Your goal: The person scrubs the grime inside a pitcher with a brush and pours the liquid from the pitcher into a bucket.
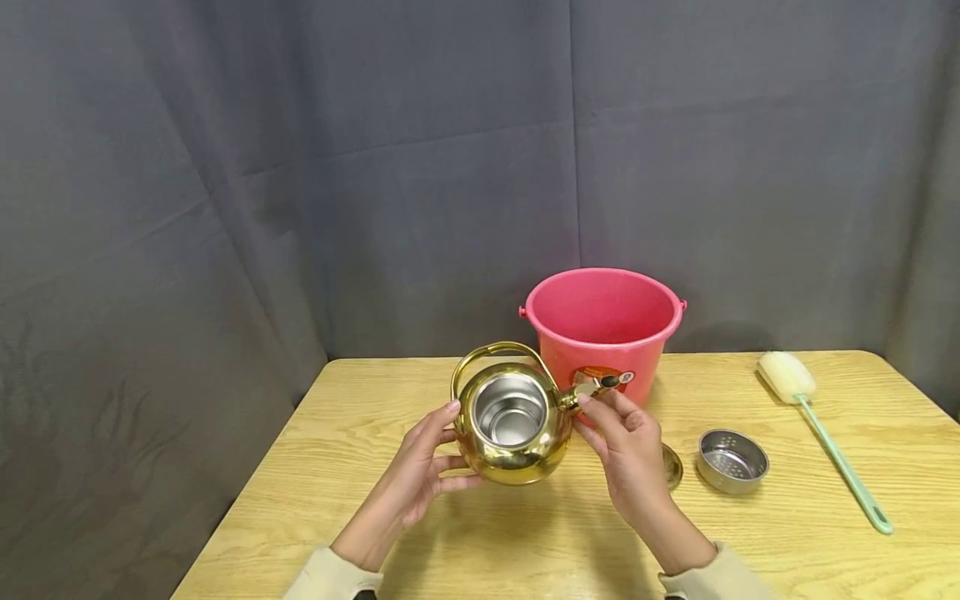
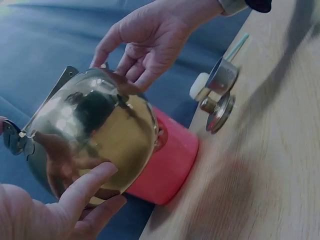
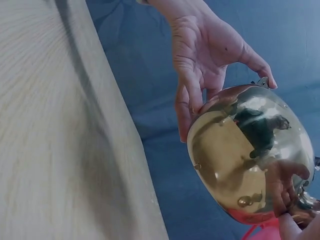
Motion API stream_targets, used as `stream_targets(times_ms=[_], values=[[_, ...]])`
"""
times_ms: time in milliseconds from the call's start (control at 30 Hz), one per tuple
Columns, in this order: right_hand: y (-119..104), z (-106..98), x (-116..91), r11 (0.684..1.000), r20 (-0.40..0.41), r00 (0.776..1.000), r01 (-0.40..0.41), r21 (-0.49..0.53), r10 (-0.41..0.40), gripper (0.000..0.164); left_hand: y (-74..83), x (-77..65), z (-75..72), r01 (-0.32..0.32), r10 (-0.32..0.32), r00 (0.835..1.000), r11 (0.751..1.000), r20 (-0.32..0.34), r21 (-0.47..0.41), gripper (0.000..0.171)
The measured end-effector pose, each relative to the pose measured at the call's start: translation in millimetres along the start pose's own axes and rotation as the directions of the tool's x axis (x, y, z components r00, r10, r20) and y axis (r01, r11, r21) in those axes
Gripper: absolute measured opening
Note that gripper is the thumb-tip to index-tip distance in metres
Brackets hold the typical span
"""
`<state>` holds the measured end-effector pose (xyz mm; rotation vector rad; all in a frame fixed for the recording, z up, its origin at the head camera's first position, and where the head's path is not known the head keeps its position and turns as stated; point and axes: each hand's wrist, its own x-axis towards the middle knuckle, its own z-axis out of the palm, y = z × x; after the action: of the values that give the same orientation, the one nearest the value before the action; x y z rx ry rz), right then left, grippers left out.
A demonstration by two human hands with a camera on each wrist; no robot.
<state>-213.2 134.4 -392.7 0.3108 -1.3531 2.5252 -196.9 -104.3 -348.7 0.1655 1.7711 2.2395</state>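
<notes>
Both hands hold a shiny gold kettle above the table, its steel-lined mouth tipped toward me and uncovered. My left hand grips the body on the left, with the thumb near the base of the arched handle. At the other side my right hand pinches the short spout. In the left wrist view, the gold lid lies on the table with its knob showing; the right hand partly covers it in the head view. A perforated steel strainer cup stands to the right of the lid.
Behind the kettle stands a pink bucket with a label on its front. A long-handled sponge brush lies at the right, its white head toward the back. The wooden table ends at a grey curtain.
</notes>
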Motion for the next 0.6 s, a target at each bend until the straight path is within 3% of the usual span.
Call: stream_targets(times_ms=[167, 200, 300, 600], values=[[68.9, -52.6, 26.5, 0.999, -0.052, 0.999, -0.008, -0.033, 0.006, 0.038, -7.0, 3.2, -3.8, 0.016, -0.017, 1.000, 0.999, 0.011, 0.029, 0.071], [74.5, -55.4, 28.1, 0.999, -0.071, 0.997, -0.024, -0.048, 0.020, 0.041, -8.4, 3.8, -4.9, 0.021, -0.022, 1.000, 0.999, 0.015, 0.035, 0.071], [84.3, -54.6, 29.4, 0.999, -0.096, 0.995, -0.017, -0.033, 0.014, 0.044, -11.8, 5.2, -10.1, 0.028, -0.029, 0.999, 0.998, 0.030, 0.050, 0.070], [99.7, -27.6, 21.7, 0.997, -0.175, 0.984, 0.020, -0.071, -0.033, 0.044, -20.8, 4.8, -29.4, 0.042, -0.045, 0.998, 0.996, 0.037, 0.078, 0.071]])
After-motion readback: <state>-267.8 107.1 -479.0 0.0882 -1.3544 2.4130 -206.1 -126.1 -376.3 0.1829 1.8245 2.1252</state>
